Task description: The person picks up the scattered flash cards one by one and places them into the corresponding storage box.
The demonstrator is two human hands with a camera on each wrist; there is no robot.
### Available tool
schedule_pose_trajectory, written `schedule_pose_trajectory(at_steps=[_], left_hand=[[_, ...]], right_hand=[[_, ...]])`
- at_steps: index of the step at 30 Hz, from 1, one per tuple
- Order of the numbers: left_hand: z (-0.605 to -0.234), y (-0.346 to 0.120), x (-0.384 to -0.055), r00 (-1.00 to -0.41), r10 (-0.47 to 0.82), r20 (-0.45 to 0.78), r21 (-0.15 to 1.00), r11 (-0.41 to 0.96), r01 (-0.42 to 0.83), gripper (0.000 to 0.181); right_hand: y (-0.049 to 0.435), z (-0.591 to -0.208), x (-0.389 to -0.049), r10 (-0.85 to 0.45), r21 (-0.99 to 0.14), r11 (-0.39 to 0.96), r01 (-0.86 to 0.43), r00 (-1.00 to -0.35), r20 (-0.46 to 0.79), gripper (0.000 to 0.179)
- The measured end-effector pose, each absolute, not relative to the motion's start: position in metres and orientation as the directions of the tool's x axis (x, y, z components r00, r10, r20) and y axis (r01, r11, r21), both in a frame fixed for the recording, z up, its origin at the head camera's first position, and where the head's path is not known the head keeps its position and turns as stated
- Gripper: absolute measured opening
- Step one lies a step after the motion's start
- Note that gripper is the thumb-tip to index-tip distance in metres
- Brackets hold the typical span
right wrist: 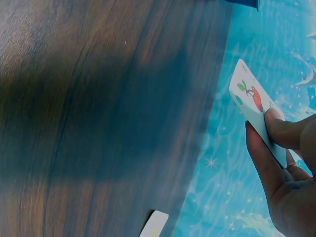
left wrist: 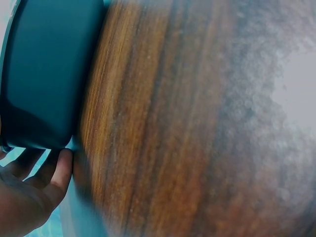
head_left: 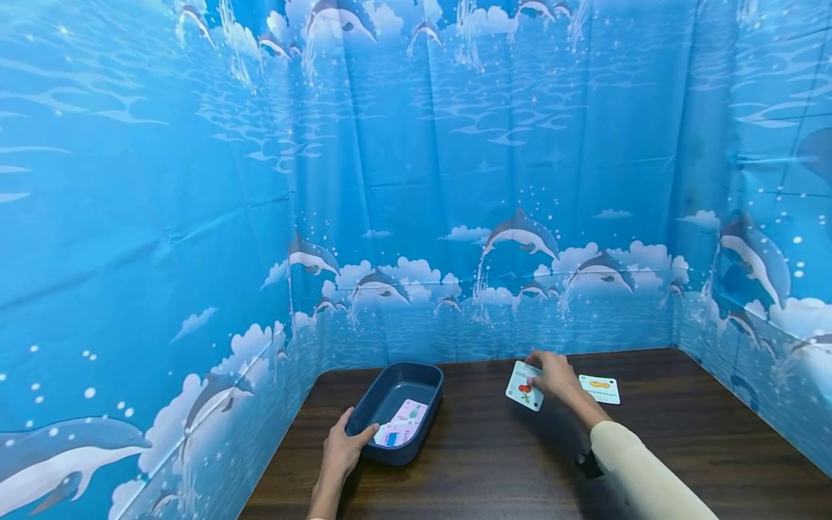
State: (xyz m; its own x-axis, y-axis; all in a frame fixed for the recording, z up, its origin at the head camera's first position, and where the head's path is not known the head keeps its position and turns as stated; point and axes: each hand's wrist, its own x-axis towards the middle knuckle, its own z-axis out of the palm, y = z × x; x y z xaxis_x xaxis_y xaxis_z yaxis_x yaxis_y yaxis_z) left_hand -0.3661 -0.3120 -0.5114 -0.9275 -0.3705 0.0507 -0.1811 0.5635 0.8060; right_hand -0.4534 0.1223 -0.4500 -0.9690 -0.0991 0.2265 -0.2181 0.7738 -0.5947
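My right hand [head_left: 557,375] pinches a white card [head_left: 522,399] with a red cherry picture, holding it above the table. In the right wrist view the thumb lies on the card's printed face and the fingers are behind it. My left hand [head_left: 341,449] grips the near left side of a dark blue-grey rectangular tray [head_left: 406,374], its thumb at the rim and its fingers along the outer wall. Two pink-and-white cards, an upper card [head_left: 414,409] and a lower card [head_left: 388,438], overlap inside the tray's near end.
Another white card [head_left: 601,394] with an orange-yellow picture lies on the brown wooden table [head_left: 481,462], right of my right hand. Blue dolphin-print curtains [head_left: 416,180] stand around the table's back and sides.
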Motion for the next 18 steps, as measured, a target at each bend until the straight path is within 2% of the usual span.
schedule_pose_trajectory(at_steps=[18], left_hand=[[-0.512,-0.312,-0.363,-0.925,-0.375,0.059,0.815,0.553,-0.172,0.087]], right_hand=[[0.093,-0.445,-0.449,-0.138,-0.610,0.747,-0.262,-0.960,0.243,0.037]])
